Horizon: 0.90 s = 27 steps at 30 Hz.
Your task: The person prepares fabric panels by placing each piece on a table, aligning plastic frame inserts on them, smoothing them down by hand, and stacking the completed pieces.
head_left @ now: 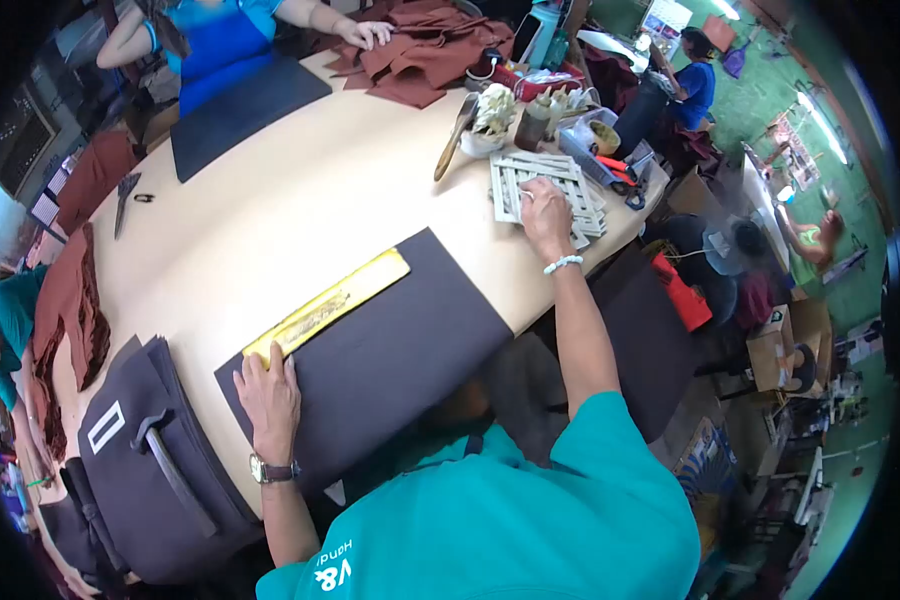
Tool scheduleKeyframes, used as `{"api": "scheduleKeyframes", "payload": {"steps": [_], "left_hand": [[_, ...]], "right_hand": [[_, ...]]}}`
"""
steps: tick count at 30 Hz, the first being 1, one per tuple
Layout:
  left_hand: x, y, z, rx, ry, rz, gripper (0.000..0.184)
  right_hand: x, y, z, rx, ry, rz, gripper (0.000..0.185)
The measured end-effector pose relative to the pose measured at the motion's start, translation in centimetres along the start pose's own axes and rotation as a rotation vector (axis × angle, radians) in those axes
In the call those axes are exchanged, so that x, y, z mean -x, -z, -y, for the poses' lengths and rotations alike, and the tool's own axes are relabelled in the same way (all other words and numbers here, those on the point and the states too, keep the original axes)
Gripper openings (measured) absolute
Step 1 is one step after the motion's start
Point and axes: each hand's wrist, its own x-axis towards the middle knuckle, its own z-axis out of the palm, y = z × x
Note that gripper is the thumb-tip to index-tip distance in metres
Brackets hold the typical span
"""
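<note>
My left hand (268, 402) rests with fingers apart on the lower end of a long yellow strip (375, 275), worn and stained along its middle. The strip lies along the far edge of a dark, flat rectangular sheet (420, 340) in front of me. Off to the right, my right hand (546, 212) reaches onto a pile of pale, slotted rectangular frames (510, 172). Its fingers are curled closed on a frame at the top; the fingertips are partly hidden.
A hammer (175, 475) and one pale frame (105, 427) lie on stacked dark sheets (135, 400). A brush (455, 140), bottles (533, 122) and a tool basket (585, 140) stand beyond the pile. Scissors (123, 200) lie far left. Across the table (370, 180), a person's hand (368, 33) touches brown pieces (420, 50).
</note>
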Motion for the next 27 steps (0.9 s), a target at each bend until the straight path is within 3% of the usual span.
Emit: {"api": "scheduleKeyframes", "payload": {"steps": [2,5,9,13,20,23,25,27], "left_hand": [[-0.1,-0.2,-0.2,0.0,0.024,-0.009,0.031],[-0.1,-0.2,-0.5,0.018,0.044,-0.04,0.031],[-0.5,0.3,-1.0,0.067,0.11,0.025,0.029],[-0.6,0.7,-1.3,0.103,0.124,0.027,0.028],[-0.7,0.3,-1.0,0.12,0.128,0.037,0.028],[-1.2,0.8,-0.9,0.152,0.145,0.081,0.026],[-1.6,0.7,-0.7,0.164,0.135,0.073,0.023],[-1.6,0.4,-0.3,0.155,0.113,0.034,0.02]], "right_hand": [[-2.2,-0.6,-2.2,0.027,-0.063,0.015,0.017],[-5.6,-3.0,-4.3,0.014,0.007,0.036,0.016],[-8.6,-4.6,-2.9,0.12,0.114,0.164,0.027],[-9.9,-5.8,-2.2,0.272,0.022,0.409,0.032],[-10.7,-5.3,-1.5,0.402,0.37,0.189,0.02],[-12.4,-2.3,-1.4,0.359,0.546,-0.077,0.013],[-14.2,-0.9,-2.2,0.344,0.549,-0.214,0.009],[-14.4,2.9,-0.6,0.235,0.381,-0.227,0.013]]}}
